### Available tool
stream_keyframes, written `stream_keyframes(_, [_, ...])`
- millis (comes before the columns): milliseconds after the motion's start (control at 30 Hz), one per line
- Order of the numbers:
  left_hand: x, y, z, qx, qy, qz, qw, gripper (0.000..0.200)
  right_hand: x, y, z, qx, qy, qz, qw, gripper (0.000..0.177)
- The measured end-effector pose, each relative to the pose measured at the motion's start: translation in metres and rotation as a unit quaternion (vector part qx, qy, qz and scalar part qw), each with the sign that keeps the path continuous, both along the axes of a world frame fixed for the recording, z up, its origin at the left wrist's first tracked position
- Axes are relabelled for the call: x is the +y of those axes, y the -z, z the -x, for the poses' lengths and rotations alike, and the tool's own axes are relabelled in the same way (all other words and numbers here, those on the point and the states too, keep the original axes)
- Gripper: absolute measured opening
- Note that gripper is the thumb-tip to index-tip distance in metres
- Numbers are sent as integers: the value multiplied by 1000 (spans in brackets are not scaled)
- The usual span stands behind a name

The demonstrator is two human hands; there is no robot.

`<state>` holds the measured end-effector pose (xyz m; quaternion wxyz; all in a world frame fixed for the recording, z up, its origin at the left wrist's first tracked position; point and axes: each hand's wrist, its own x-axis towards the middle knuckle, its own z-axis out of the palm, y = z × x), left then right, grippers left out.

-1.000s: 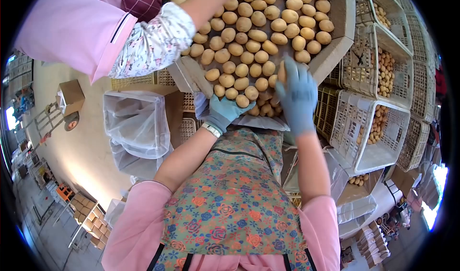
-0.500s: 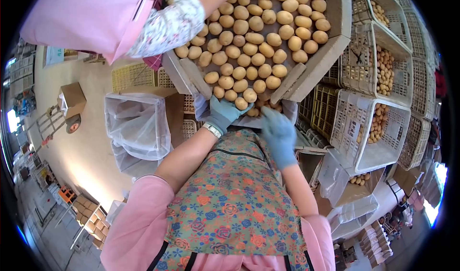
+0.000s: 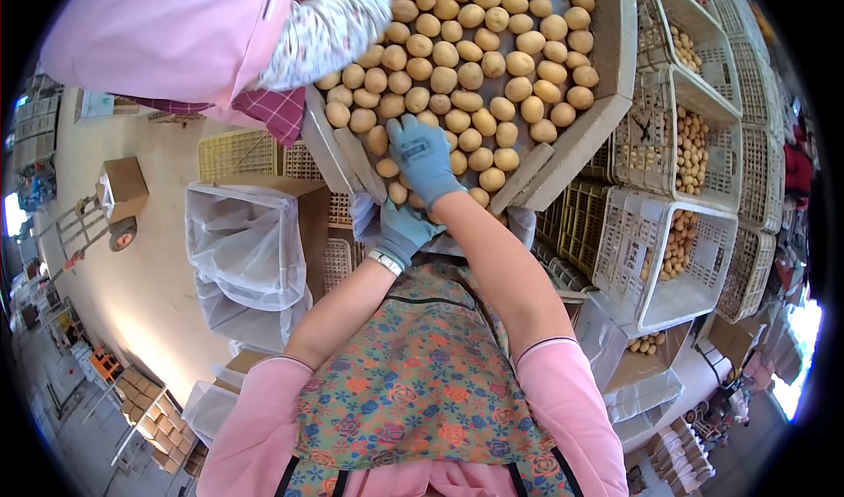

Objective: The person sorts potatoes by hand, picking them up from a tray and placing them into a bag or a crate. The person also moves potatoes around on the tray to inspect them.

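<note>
The right hand (image 3: 422,156) has moved since half a second ago. It was low beside the apron (image 3: 422,383) and is now up on the potatoes (image 3: 492,57) at the narrow near end of the sorting tray (image 3: 607,66). It lies palm down in its blue glove with the fingers spread, resting flat on the pile and gripping nothing. Potatoes lie just beyond its fingertips and on both sides of it, and a few sit under the palm.

The left hand (image 3: 400,229) has kept its place below the tray's outlet, just under the right wrist, at the mouth of a clear plastic bag (image 3: 526,224). The right forearm crosses over it, so I cannot tell whether its fingers are closed on the bag or only lie against it. It is also gloved in blue, with a wristwatch (image 3: 384,261) at the cuff.

A co-worker's floral sleeve (image 3: 325,31) reaches over the far left part of the tray. To the left stands a cardboard box lined with plastic (image 3: 251,233). White crates (image 3: 677,242) holding more potatoes are stacked to the right.
</note>
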<state>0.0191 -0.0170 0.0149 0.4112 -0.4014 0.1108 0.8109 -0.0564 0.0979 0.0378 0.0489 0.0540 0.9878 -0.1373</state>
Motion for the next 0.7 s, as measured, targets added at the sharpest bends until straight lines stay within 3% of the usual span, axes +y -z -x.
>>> stream_keyframes(67, [0,6,-3,22,-2,-14,1000,76,20,-20,-22,192,-28,123,973,34])
stream_keyframes(133, [-5,22,-6,48,-11,-87,995,76,39,-46,-47,260,-126,63,955,31])
stream_keyframes(167, [-6,26,-6,48,-15,-89,995,76,58,-65,-57,186,-207,26,960,29])
stream_keyframes(200, [-7,30,-7,145,20,-61,987,77,84,-82,-67,109,-284,-12,952,27])
stream_keyframes(233, [-7,32,-8,240,58,-32,969,79,120,-86,-71,-17,-171,-25,985,19])
stream_keyframes(267, [-7,32,-9,332,94,-3,939,81,151,-121,-60,-5,-121,-210,970,21])
stream_keyframes(300, [-6,31,-11,330,92,-6,939,81,225,-102,-63,182,-54,-170,967,32])
stream_keyframes(333, [-4,27,-13,311,81,-26,946,82,241,-131,-57,371,109,28,922,43])
stream_keyframes(367, [-2,22,-11,295,69,-45,952,83,260,-151,-48,416,136,-325,838,46])
stream_keyframes(433, [1,14,-3,267,48,-83,959,86,247,-132,-49,341,110,-119,926,38])
stream_keyframes(500, [-1,9,-3,229,29,-113,966,89,176,-126,-39,95,-13,-176,980,31])
stream_keyframes(533, [0,8,-4,245,42,-55,967,91,156,-67,-42,135,-64,-163,975,31])
stream_keyframes(567, [0,12,-3,246,45,-52,967,91,126,-51,-40,221,-85,-116,965,35])
stream_keyframes(600, [-2,17,-3,436,228,140,859,92,98,-47,-37,173,-54,-75,981,39])
stream_keyframes(633, [-5,21,-2,573,388,314,650,94,82,-29,-31,129,-40,-95,986,35])
stream_keyframes(667, [-5,18,-3,519,355,279,726,99,70,-12,-15,110,-25,-96,989,26])
stream_keyframes(700, [-6,25,-3,566,462,373,571,102,59,-4,-9,103,-17,-130,986,17])
